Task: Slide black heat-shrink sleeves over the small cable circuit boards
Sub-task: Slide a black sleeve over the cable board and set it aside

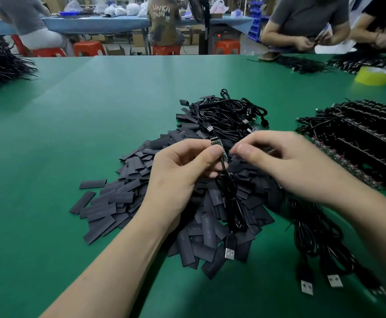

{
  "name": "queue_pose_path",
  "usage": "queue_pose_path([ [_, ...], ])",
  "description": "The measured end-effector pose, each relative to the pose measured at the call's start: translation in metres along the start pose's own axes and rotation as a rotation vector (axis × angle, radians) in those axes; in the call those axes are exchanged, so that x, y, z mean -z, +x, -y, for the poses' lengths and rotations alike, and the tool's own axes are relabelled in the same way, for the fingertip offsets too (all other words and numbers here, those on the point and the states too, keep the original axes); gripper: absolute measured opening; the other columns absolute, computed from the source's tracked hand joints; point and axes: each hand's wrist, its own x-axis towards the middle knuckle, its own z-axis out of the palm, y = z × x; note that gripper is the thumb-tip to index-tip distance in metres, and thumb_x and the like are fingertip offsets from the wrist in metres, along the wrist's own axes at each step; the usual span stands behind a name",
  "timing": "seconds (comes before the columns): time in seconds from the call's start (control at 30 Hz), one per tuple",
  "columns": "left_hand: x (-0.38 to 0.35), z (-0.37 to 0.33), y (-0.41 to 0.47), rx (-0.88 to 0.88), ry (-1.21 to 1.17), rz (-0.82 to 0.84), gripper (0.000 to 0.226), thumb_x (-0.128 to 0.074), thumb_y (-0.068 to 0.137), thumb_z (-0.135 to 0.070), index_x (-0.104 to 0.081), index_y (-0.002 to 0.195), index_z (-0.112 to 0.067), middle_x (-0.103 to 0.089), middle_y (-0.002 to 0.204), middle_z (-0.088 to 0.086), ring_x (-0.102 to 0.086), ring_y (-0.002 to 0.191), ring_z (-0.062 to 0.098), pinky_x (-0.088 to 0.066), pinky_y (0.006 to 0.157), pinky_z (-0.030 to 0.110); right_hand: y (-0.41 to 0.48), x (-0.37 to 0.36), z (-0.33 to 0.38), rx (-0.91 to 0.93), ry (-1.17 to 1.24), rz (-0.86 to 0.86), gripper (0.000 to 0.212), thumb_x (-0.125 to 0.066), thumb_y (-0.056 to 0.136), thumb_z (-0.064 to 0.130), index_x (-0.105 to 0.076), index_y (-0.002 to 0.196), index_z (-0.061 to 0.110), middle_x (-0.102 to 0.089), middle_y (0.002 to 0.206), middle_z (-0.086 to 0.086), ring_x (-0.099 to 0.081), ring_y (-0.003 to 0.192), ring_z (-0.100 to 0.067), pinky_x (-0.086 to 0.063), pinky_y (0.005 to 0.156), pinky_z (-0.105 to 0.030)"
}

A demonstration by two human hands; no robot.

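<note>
While the board is bare, left hand [178, 171]: pinches the circuit board [222, 150] between thumb and forefinger, its free end up, so that end is open for a sleeve.
Circuit board: raised above the heap, just beside the right thumb, with no sleeve on it yet.
Cable [229, 198]: hangs from the board's lower end in a loose coil, and its USB plug [229, 250] lies on the heap, so the weight pulls away from the working end.
Right hand [290, 164]: fingers curled, thumb tip next to the board. It is blurred, so I cannot tell whether it pinches a sleeve.
Sleeves [123, 203]: flat black pieces heaped on the green desk [72, 111] right under both hands, probably so the next one is within easy reach.
Coiled cables [231, 115]: piled at the far edge of the heap, out of the way.
Waiting cables [359, 143]: laid in rows to the right, near the right hand.
Tape roll [373, 75]: yellow, far right, well apart.
Step in hand: judged to be lining a sleeve up with the board's top end.
</note>
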Motion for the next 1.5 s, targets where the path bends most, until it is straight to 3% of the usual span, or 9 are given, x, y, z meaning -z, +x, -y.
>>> queue_pose_path([
  [0.1,0.001,-0.003,0.0,-0.042,0.011,-0.034,0.012,-0.075,0.079,-0.022,-0.075,0.087,-0.013,-0.074,0.074,-0.001,-0.068,0.066,0.007,-0.054,0.065,0.017,0.007,-0.022,0.016,0.041,0.201,0.102,0.019,-0.06,0.101,0.036,-0.072,0.09,0.028,-0.069,0.076,0.024,-0.06,0.069,0.008,-0.04,0.066,-0.008],
  [0.27,0.013,-0.005,0.005,-0.159,0.299,-0.066,0.009,-0.073,0.092,-0.02,-0.079,0.092,-0.027,-0.079,0.091,-0.009,-0.071,0.088,0.003,-0.052,0.08,0.017,0.007,-0.025,0.023,-0.125,0.623,0.103,0.019,-0.059,0.1,0.023,-0.07,0.088,0.015,-0.068,0.071,-0.006,-0.065,0.062,-0.017,-0.05,0.062,-0.026],
  [0.43,0.029,-0.003,0.005,-0.279,1.031,0.414,0.029,-0.068,0.096,-0.008,-0.08,0.109,-0.031,-0.072,0.105,-0.016,-0.059,0.104,0.009,-0.047,0.095,0.031,0.01,0.011,0.014,-0.315,1.202,0.07,0.021,-0.043,0.104,0.026,-0.054,0.091,0.015,-0.042,0.063,0.005,-0.033,0.036,-0.005,-0.033,0.034,-0.019],
  [0.57,0.032,-0.009,0.004,-0.221,1.089,0.499,0.038,-0.063,0.096,0.001,-0.08,0.11,-0.03,-0.071,0.111,-0.019,-0.057,0.111,0.005,-0.045,0.101,0.029,0.012,0.023,0.004,-0.3,0.783,-0.098,0.025,-0.042,0.106,0.022,-0.054,0.085,0.015,-0.046,0.059,0.002,-0.028,0.037,-0.01,-0.02,0.036,-0.017],
  [0.73,0.038,-0.011,0.007,-0.216,1.143,0.518,0.022,-0.075,0.092,-0.02,-0.08,0.106,-0.036,-0.068,0.108,-0.022,-0.056,0.11,0.002,-0.046,0.099,0.03,-0.002,0.0,0.0,-0.04,-0.098,-0.206,0.024,-0.046,0.102,0.035,-0.053,0.081,0.029,-0.064,0.063,-0.002,-0.05,0.048,-0.015,-0.044,0.052,-0.04],
  [0.97,0.036,-0.006,0.009,-0.191,0.859,0.349,0.013,-0.079,0.087,-0.018,-0.08,0.097,-0.027,-0.076,0.088,-0.012,-0.069,0.086,0.001,-0.053,0.08,0.021,-0.009,-0.024,-0.004,-0.06,-0.09,-0.054,0.042,-0.047,0.078,0.074,-0.056,0.088,0.035,-0.062,0.071,0.014,-0.055,0.062,-0.006,-0.047,0.063,-0.037],
  [1.13,0.027,-0.001,0.005,-0.145,0.662,0.257,0.019,-0.08,0.086,-0.02,-0.078,0.101,-0.032,-0.071,0.077,-0.005,-0.062,0.07,0.005,-0.051,0.066,0.031,-0.009,-0.03,-0.006,0.007,0.054,-0.066,0.027,-0.063,0.086,0.053,-0.054,0.068,0.035,-0.053,0.062,0.015,-0.044,0.058,-0.005,-0.038,0.058,-0.031],
  [1.27,0.018,0.002,0.0,-0.414,0.913,0.177,0.027,-0.085,0.082,-0.032,-0.077,0.108,-0.031,-0.069,0.086,-0.018,-0.063,0.078,0.001,-0.045,0.07,0.014,-0.009,-0.029,-0.009,-0.001,0.125,-0.129,0.031,-0.069,0.092,0.034,-0.056,0.066,0.023,-0.047,0.057,0.012,-0.04,0.055,-0.003,-0.031,0.055,-0.023],
  [1.5,0.017,0.006,0.0,-0.525,0.972,0.008,0.02,-0.081,0.087,-0.029,-0.081,0.106,-0.023,-0.074,0.093,-0.01,-0.068,0.084,0.008,-0.054,0.072,0.029,-0.009,-0.028,-0.004,-0.006,0.292,-0.075,0.041,-0.047,0.096,0.053,-0.064,0.085,0.018,-0.049,0.066,0.001,-0.043,0.062,-0.007,-0.035,0.06,-0.034],
])
